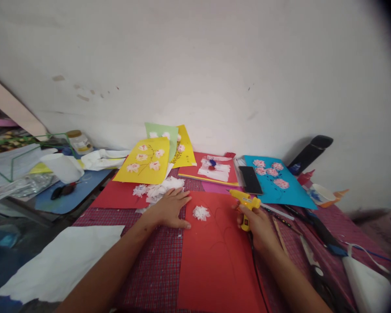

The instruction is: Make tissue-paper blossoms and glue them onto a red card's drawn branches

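Observation:
In the head view, my right hand (259,224) is wrapped round a yellow hot glue gun (245,200) above the right edge of a red paper sheet (215,261). The gun's nozzle points left, and its black cord trails down over the sheet. Faint curved lines are drawn on the red paper. One white tissue flower (201,213) lies near its upper left. My left hand (173,208) rests flat, fingers spread, at the sheet's upper left edge. Just beyond it is a pile of crumpled white tissue (164,189).
Yellow flower pictures (146,163) lean at the back. A blue flower sheet (280,180) and a black phone (250,179) lie to the right. Scissors (316,269) are at front right, a white tissue sheet (65,261) at front left. A wall closes off the far side.

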`<action>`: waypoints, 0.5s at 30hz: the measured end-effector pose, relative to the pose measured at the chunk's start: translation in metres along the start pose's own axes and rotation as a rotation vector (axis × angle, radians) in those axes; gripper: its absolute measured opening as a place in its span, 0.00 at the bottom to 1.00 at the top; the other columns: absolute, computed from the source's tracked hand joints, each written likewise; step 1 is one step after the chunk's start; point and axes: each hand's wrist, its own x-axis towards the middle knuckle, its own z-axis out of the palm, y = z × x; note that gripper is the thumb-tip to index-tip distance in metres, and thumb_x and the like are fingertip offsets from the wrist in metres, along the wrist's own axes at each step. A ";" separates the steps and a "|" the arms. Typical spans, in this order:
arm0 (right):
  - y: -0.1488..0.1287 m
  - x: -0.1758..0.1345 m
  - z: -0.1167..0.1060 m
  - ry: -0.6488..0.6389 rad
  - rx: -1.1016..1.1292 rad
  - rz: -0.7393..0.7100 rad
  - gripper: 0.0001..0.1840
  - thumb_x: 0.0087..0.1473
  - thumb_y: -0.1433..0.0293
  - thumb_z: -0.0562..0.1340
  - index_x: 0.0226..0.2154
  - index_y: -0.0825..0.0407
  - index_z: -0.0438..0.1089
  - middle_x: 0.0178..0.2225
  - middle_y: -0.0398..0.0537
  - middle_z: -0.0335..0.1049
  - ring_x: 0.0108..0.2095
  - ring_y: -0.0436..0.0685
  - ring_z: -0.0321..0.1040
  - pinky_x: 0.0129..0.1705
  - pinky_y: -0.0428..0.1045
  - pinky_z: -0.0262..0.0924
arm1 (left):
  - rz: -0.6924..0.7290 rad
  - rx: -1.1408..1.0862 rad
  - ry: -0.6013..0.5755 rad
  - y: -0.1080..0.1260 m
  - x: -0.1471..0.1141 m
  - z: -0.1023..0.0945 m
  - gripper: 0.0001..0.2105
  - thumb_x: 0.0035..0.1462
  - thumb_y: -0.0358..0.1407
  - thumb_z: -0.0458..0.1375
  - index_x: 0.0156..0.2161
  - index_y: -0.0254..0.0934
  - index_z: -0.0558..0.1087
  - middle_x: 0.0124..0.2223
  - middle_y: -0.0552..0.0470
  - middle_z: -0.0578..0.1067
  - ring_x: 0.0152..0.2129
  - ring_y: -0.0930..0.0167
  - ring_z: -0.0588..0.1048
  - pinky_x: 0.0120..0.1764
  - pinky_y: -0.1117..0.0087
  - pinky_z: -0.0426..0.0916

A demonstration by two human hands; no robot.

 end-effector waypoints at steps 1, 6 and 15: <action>0.000 0.000 0.000 0.000 -0.003 0.002 0.17 0.46 0.59 0.69 0.33 0.55 0.73 0.22 0.44 0.71 0.17 0.48 0.60 0.17 0.45 0.55 | 0.001 0.002 -0.001 0.000 0.000 0.000 0.49 0.45 0.68 0.55 0.66 0.38 0.57 0.69 0.40 0.54 0.66 0.49 0.49 0.64 0.47 0.43; 0.001 0.000 -0.001 -0.011 0.000 -0.018 0.17 0.47 0.60 0.69 0.36 0.54 0.72 0.27 0.45 0.73 0.17 0.47 0.60 0.17 0.44 0.56 | 0.000 0.012 0.002 0.000 0.000 0.001 0.48 0.48 0.68 0.53 0.66 0.37 0.57 0.69 0.39 0.54 0.66 0.49 0.48 0.64 0.47 0.42; 0.006 0.004 -0.002 -0.005 -0.016 -0.006 0.16 0.50 0.61 0.68 0.38 0.55 0.71 0.26 0.44 0.72 0.18 0.47 0.61 0.18 0.43 0.57 | -0.040 0.048 0.039 -0.002 0.002 -0.004 0.43 0.50 0.65 0.53 0.64 0.37 0.62 0.68 0.38 0.55 0.65 0.48 0.51 0.64 0.48 0.46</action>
